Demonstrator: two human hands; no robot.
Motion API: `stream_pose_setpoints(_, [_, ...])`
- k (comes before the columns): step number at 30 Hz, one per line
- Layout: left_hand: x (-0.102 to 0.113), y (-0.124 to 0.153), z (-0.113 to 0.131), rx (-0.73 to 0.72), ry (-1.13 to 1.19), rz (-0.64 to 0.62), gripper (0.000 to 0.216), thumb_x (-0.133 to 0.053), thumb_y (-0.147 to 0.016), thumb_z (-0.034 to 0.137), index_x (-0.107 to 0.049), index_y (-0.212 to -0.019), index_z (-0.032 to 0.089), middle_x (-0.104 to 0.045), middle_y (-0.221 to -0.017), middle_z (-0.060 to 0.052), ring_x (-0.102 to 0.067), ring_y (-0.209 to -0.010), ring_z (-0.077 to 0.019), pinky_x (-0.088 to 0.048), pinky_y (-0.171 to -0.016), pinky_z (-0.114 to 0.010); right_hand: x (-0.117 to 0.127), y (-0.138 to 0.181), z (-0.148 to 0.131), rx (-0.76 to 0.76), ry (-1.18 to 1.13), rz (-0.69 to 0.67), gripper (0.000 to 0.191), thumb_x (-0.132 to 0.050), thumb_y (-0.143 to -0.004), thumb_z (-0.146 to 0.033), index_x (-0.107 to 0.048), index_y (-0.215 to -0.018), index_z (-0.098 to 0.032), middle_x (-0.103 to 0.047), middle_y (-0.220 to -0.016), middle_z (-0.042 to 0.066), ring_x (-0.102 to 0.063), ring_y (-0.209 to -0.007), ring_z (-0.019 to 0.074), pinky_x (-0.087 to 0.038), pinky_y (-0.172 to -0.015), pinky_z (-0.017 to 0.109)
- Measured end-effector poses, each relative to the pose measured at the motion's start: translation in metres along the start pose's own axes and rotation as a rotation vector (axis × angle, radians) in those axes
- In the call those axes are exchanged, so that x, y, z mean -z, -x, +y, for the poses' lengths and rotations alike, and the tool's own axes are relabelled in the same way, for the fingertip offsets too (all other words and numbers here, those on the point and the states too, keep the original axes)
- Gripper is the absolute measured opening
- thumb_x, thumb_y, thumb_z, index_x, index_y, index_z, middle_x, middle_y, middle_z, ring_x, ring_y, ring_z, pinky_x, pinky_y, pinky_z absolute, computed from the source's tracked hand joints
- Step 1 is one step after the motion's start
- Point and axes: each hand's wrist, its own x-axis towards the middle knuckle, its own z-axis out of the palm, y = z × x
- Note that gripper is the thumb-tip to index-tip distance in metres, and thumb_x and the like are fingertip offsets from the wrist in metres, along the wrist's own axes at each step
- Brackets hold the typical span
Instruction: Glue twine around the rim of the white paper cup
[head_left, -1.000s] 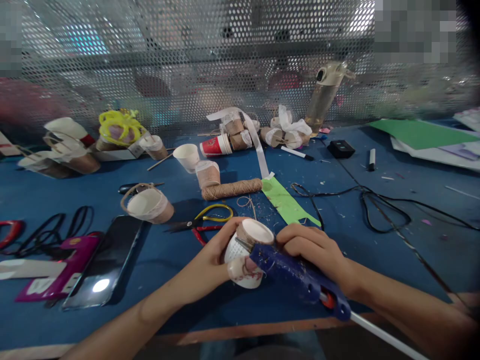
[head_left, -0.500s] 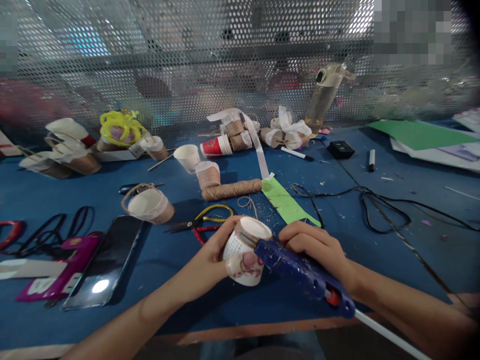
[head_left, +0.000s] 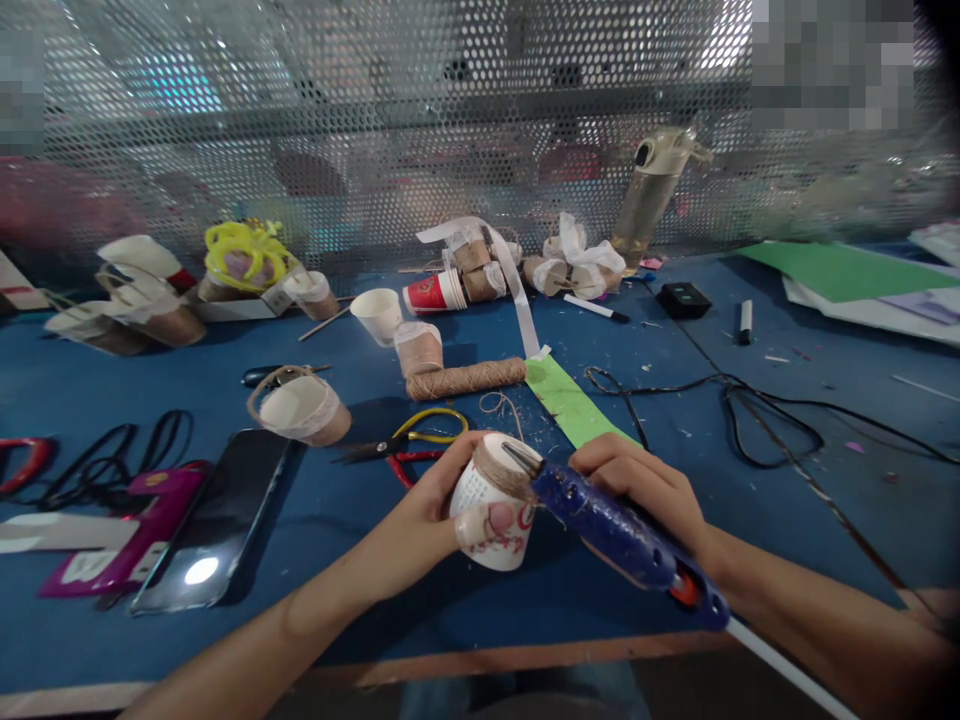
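My left hand (head_left: 450, 500) is wrapped round a white paper cup (head_left: 487, 545) with red print, thumb across its front. Brown twine (head_left: 499, 475) circles the cup just under its rim. In my right hand (head_left: 645, 490) is a blue hot glue gun (head_left: 607, 525), a white glue stick (head_left: 787, 665) jutting from its back end. The gun's metal nozzle is over the cup's rim; whether they touch I cannot tell. Behind the cup lie scissors (head_left: 409, 440) with yellow and red handles and a roll of twine (head_left: 469, 379).
A small cup with a twine handle (head_left: 304, 408) stands at left, near a phone (head_left: 217, 520) and a purple tool (head_left: 142, 530). Stacked red cups (head_left: 435, 292), twine-wrapped cups and a bottle (head_left: 652, 190) line the mesh panel. A black cable (head_left: 750, 400) crosses the right side.
The glue gun's nozzle has moved right and up, from the cup's twine-wrapped side to over its rim. My right hand has shifted slightly right with it. My left hand still holds the cup.
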Motion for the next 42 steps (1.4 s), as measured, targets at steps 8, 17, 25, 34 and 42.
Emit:
stream_pose_setpoints(8, [-0.0002,-0.0020,0.0007,0.008,0.036,-0.015,0.049,-0.072,-0.080,0.034,-0.051,-0.124,0.028,-0.063,-0.104,-0.001,-0.056,-0.092,-0.0178,-0.047,-0.080,-0.027,-0.0004,0.0008,-0.0028,0.008,0.013,0.050,0.012,-0.060,-0.080,-0.012,-0.051,-0.086,-0.018,-0.058,-0.090,0.009,-0.058,-0.077,0.0176,-0.049,-0.066,0.029])
stream_pose_setpoints(17, [-0.0009,-0.0004,0.0019,0.016,0.056,-0.007,0.048,-0.073,-0.079,0.033,-0.053,-0.122,0.030,-0.063,-0.106,0.000,-0.056,-0.094,-0.0172,-0.046,-0.081,-0.025,0.0017,-0.0017,-0.0053,-0.016,0.003,0.054,0.014,-0.058,-0.079,-0.009,-0.051,-0.086,-0.018,-0.057,-0.090,0.009,-0.058,-0.080,0.0191,-0.050,-0.068,0.032])
stream_pose_setpoints(25, [0.0006,-0.0010,0.0006,0.012,0.060,-0.006,0.049,-0.074,-0.079,0.033,-0.054,-0.123,0.031,-0.064,-0.107,0.001,-0.056,-0.095,-0.0169,-0.046,-0.081,-0.025,0.0025,-0.0050,-0.0090,0.006,0.020,0.071,0.017,-0.055,-0.077,-0.002,-0.049,-0.084,-0.016,-0.055,-0.086,0.008,-0.055,-0.077,0.0171,-0.048,-0.067,0.030])
stream_pose_setpoints(34, [-0.0003,-0.0012,0.0008,0.010,0.057,-0.014,0.049,-0.074,-0.078,0.034,-0.053,-0.122,0.033,-0.063,-0.105,0.003,-0.055,-0.094,-0.0141,-0.046,-0.081,-0.022,-0.0002,-0.0004,-0.0039,0.009,-0.002,0.081,0.011,-0.058,-0.081,-0.009,-0.050,-0.085,-0.016,-0.054,-0.086,0.009,-0.054,-0.077,0.0182,-0.047,-0.068,0.031])
stream_pose_setpoints(42, [-0.0002,-0.0003,0.0006,0.006,0.061,-0.014,0.046,-0.073,-0.080,0.033,-0.054,-0.122,0.035,-0.064,-0.104,0.005,-0.055,-0.093,-0.0131,-0.046,-0.080,-0.020,-0.0011,0.0005,-0.0008,0.021,0.030,0.109,0.011,-0.061,-0.086,-0.023,-0.051,-0.084,-0.018,-0.055,-0.082,0.008,-0.055,-0.073,0.0181,-0.047,-0.064,0.030])
